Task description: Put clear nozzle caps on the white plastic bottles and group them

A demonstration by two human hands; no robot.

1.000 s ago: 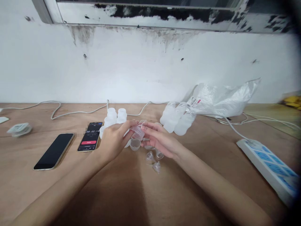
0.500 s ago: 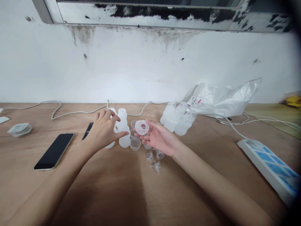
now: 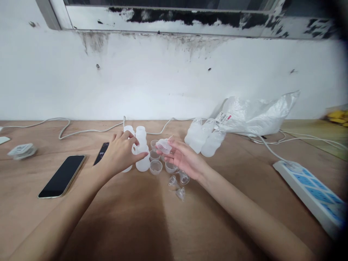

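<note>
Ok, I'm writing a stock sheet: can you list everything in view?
Bottles: several, white, left of centre
Cups: at least four, transparent, centre
Small funnels: three, transparent, before the cups
Rounded containers: several, white and clear, right of centre
Ringed item: one or a stack, translucent, held at centre
Plastic bag: one, transparent, back right
Power strip: one, white and blue, right
Cables: count unclear, white, back and right
Phones: two, dark screens, left
Bundle: one, pale, far left
Flat item: one, white, left edge
Blurred item: one, yellow, far right
Table: one, brown, underneath
Wall: one, white, behind
Window frame: one, white and black, top
Forearms: two, bare, below
Left hand: one, bare, by the bottles
Right hand: one, bare, holding the ringed item
</note>
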